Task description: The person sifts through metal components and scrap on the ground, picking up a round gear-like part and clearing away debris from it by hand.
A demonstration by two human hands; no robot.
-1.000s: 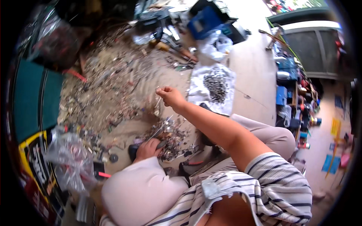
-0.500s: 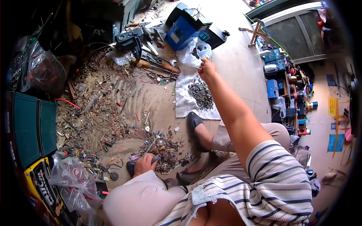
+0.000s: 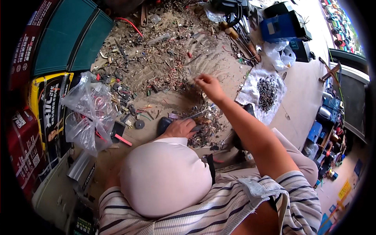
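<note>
Lit brightly from the upper right, almost white on the floor (image 3: pixel 315 23) there. Dimmer at the left, with small glare on the clear plastic bag (image 3: pixel 92 113). Slightly soft at the right hand (image 3: pixel 209 86). Strongly bent toward the black, rounded rim.

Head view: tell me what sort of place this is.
Probably a repair or salvage workshop: tools lie at the edge of scattered scrap, and small parts are heaped on a white cloth.
</note>
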